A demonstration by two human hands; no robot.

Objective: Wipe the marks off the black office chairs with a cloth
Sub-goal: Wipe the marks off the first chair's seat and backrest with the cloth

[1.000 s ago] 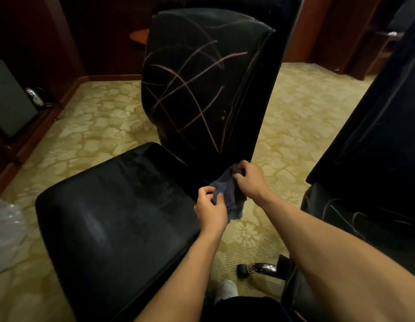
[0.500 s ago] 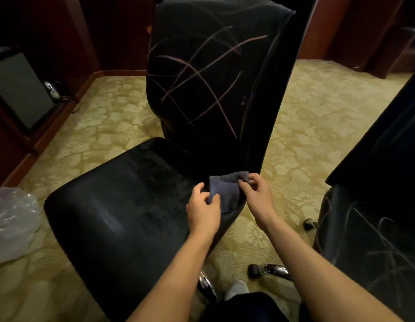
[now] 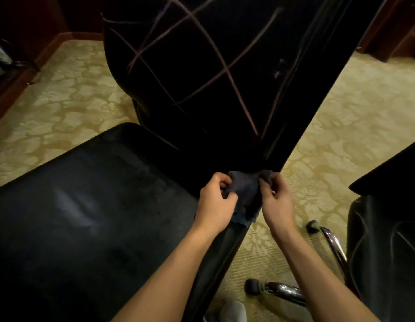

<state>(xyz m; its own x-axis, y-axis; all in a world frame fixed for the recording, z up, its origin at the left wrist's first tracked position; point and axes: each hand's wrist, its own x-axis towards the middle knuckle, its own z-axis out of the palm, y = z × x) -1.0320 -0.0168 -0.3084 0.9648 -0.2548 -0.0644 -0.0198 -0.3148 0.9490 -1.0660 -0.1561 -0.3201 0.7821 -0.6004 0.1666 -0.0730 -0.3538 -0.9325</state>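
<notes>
dark grey cloth point(image 3: 244, 194) hangs bunched between both hands at the base of the backrest. left hand point(image 3: 217, 205) pinches its left edge, right hand point(image 3: 277, 201) grips the right edge. black chair point(image 3: 92, 205) seat lies to the left; pale marks point(image 3: 225, 66) cross the backrest. patterned beige carpet point(image 3: 341, 126) surrounds; second chair point(image 3: 387, 240) at right.

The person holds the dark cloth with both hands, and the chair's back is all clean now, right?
Not quite. The head view shows pale crossing marks on the black office chair's backrest, so it isn't clean. Yes, the left hand and right hand both hold the dark grey cloth.
</notes>
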